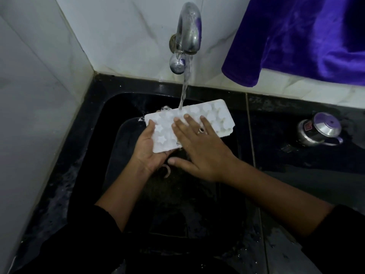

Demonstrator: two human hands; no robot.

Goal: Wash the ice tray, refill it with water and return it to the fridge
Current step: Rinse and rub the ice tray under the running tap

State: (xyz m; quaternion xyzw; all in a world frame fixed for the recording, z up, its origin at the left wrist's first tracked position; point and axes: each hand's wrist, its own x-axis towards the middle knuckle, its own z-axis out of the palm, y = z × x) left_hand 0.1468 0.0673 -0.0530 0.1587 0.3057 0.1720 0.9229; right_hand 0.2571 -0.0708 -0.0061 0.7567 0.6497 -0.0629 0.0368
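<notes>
A white ice tray (215,113) with star-shaped cells is held over the black sink (110,107), tilted under the running stream from the steel tap (188,28). My left hand (147,153) grips the tray's near-left end from below, thumb on its top edge. My right hand (201,147), with a ring on one finger, lies flat with straight fingers on the tray's top surface. Water strikes the tray's far edge next to my right fingertips.
A steel lidded pot (320,129) stands on the black counter at the right. A purple cloth (308,36) hangs over the wall at upper right. White tiled walls close off the left and back. A pale ring-shaped scrap (166,171) lies in the sink.
</notes>
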